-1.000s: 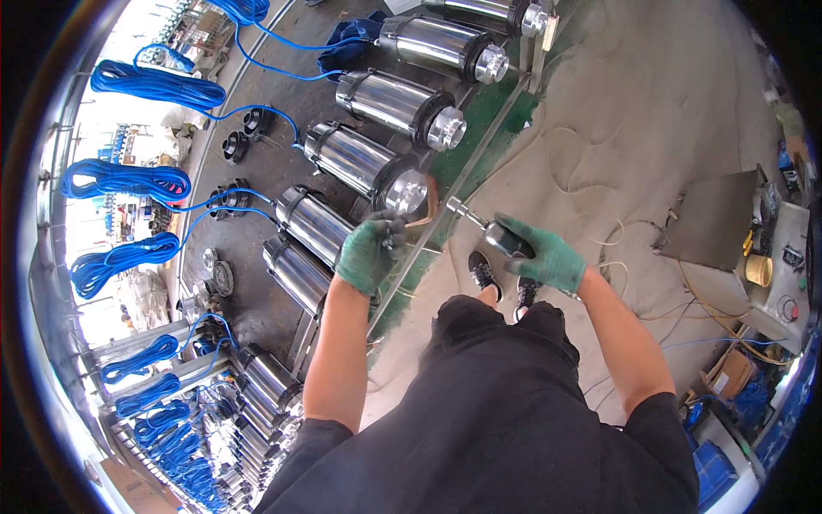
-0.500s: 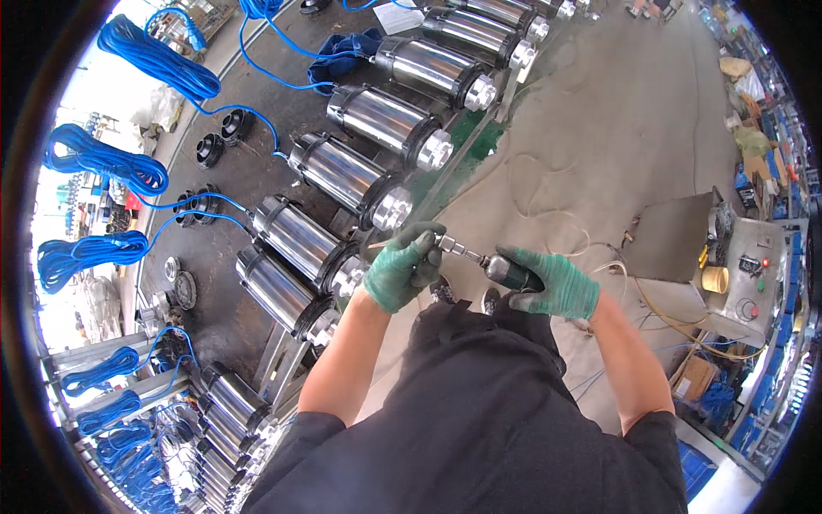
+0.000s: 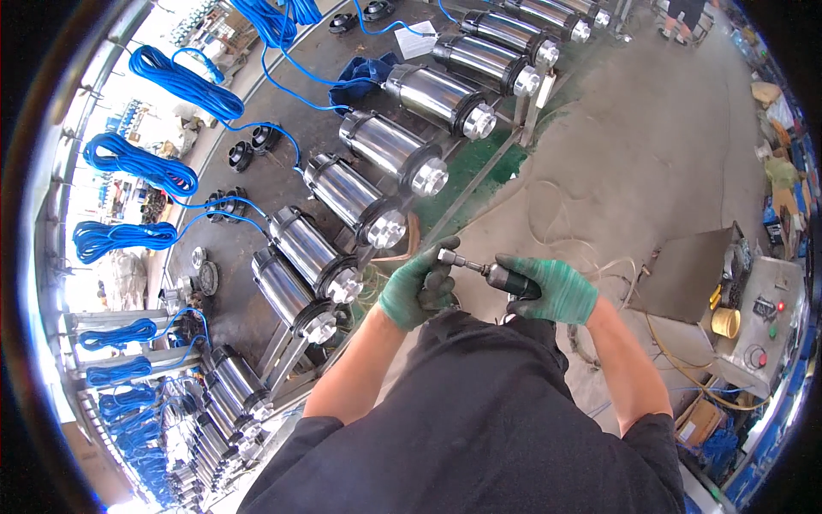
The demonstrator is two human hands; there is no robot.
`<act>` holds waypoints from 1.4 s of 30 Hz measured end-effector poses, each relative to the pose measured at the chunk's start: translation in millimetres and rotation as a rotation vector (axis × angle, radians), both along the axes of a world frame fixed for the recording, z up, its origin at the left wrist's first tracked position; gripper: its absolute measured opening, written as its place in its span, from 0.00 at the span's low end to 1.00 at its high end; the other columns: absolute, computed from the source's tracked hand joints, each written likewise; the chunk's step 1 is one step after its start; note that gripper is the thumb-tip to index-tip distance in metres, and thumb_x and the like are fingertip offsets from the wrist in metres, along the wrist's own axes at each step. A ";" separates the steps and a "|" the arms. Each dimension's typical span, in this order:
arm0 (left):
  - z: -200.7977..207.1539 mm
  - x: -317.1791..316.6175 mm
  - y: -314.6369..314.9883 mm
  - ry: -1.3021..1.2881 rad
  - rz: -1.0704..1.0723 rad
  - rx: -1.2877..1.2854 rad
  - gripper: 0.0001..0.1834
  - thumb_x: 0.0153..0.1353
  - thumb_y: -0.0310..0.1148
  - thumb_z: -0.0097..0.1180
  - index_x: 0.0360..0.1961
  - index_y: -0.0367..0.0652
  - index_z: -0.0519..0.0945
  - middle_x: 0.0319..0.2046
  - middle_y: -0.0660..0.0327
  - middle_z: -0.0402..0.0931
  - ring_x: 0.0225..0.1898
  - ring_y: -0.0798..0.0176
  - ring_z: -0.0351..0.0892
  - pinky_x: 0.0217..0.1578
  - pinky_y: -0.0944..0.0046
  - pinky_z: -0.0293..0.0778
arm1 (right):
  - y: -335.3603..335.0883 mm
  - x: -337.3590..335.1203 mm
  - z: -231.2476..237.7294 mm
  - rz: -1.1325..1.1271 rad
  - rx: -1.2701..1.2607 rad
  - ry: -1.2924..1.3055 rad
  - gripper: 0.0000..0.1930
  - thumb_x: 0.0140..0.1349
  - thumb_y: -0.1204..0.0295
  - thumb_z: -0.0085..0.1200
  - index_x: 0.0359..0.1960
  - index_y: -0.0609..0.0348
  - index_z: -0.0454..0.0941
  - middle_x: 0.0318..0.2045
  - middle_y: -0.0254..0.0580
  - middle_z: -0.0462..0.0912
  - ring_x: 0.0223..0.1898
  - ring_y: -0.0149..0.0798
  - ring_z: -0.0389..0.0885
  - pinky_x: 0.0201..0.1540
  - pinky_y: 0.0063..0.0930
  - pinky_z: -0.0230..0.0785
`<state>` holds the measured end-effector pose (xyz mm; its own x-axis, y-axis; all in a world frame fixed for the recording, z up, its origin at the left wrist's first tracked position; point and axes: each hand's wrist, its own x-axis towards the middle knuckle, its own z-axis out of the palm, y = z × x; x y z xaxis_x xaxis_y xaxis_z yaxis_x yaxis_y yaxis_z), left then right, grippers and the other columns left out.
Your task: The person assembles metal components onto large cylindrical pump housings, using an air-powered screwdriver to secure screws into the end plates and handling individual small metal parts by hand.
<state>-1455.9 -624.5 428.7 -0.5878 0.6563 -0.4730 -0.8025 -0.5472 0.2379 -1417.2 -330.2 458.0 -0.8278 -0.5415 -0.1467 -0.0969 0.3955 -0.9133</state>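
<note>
My right hand [image 3: 561,289], in a green glove, is wrapped around the dark body of a pneumatic driver [image 3: 512,281]. The driver's metal nose points left and ends in a silver socket [image 3: 446,256]. Close beside that socket is my left hand [image 3: 415,287], also gloved in green, its fingers curled in. Whatever those fingers hold, if anything, is hidden. Left of my hands, shiny steel pump motors [image 3: 301,248] lie in a slanting row on the bench, their silver ends toward me. The closest motor [image 3: 287,295] is a little left of my left forearm.
Blue cable coils [image 3: 141,163] hang along the bench's far left side, with leads to the motors. Black round parts [image 3: 241,154] and a paper sheet [image 3: 415,39] lie on the dark bench top [image 3: 227,283]. A control box [image 3: 762,313] stands at right; hoses [image 3: 659,343] trail across the floor.
The thin pale stick that jutted from my left hand no longer shows. My left hand has shifted slightly right and down beside the socket. The view has tilted, shifting the bench right and down.
</note>
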 end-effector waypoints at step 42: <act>-31.9 -213.8 15.9 1.170 -1.005 -2.147 0.43 0.60 0.52 0.63 0.76 0.74 0.58 0.45 0.46 0.84 0.48 0.42 0.84 0.49 0.48 0.77 | -44.7 -140.6 -183.8 -0.219 -0.048 -0.208 0.40 0.62 0.50 0.62 0.72 0.52 0.64 0.54 0.61 0.82 0.55 0.60 0.81 0.56 0.44 0.72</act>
